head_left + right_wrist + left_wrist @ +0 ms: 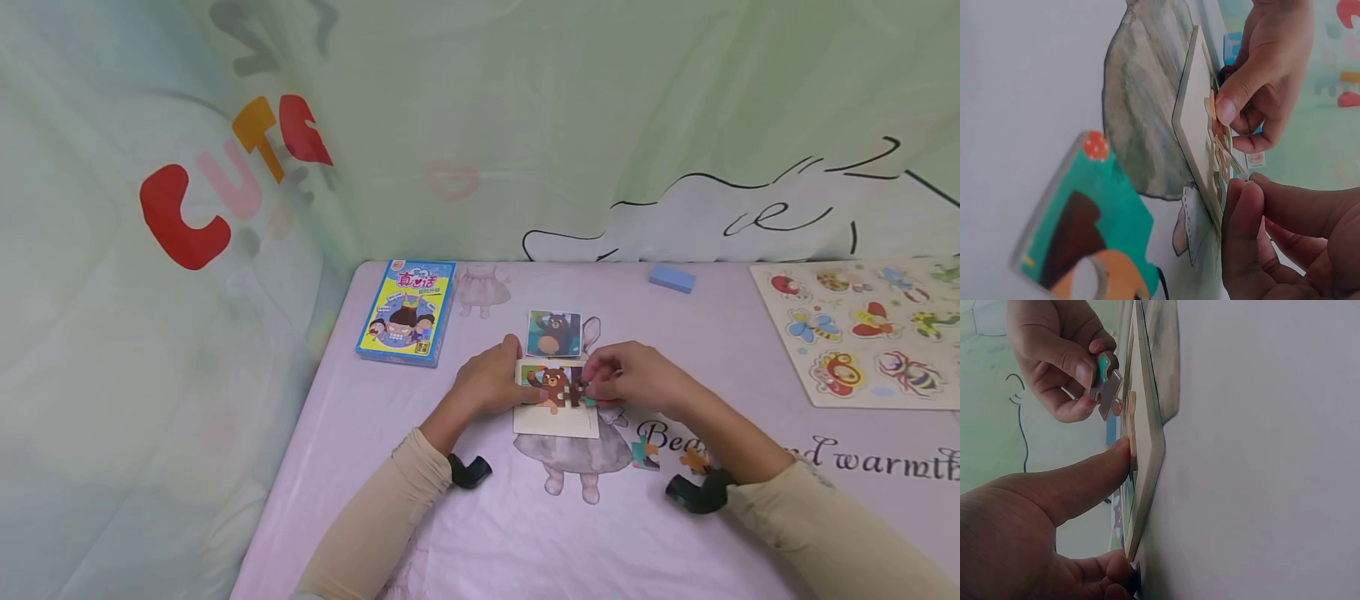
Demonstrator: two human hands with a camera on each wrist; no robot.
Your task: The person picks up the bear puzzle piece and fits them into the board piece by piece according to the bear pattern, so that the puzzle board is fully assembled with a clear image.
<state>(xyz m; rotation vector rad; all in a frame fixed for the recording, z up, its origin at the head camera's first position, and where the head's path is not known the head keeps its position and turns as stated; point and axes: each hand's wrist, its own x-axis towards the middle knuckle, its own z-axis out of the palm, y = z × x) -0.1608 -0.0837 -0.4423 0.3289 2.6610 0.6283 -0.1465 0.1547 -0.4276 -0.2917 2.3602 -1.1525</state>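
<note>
A small puzzle board (pixel 557 423) lies on the table, its upper half filled with brown-bear pieces (pixel 553 377). My left hand (pixel 489 379) holds the board at its left side, the thumb pressing on the pieces and the other fingers at the edge. Between thumb and fingertips, my right hand (pixel 637 379) pinches a puzzle piece (pixel 1109 394), tilted just above the board's right side; green shows on its face. Just beyond the board is a square bear picture card (pixel 554 333). Two loose puzzle pieces lie to the near right, one green and brown (pixel 644 452), the other orange (pixel 694 458).
A blue and yellow card box (pixel 407 315) lies at the back left. Near the back edge sits a blue block (pixel 672 279). An insect puzzle board (pixel 806 358) covers the right side. Black mounts (pixel 469 472) are on both wrists. Printed curtains hang behind and left of the table.
</note>
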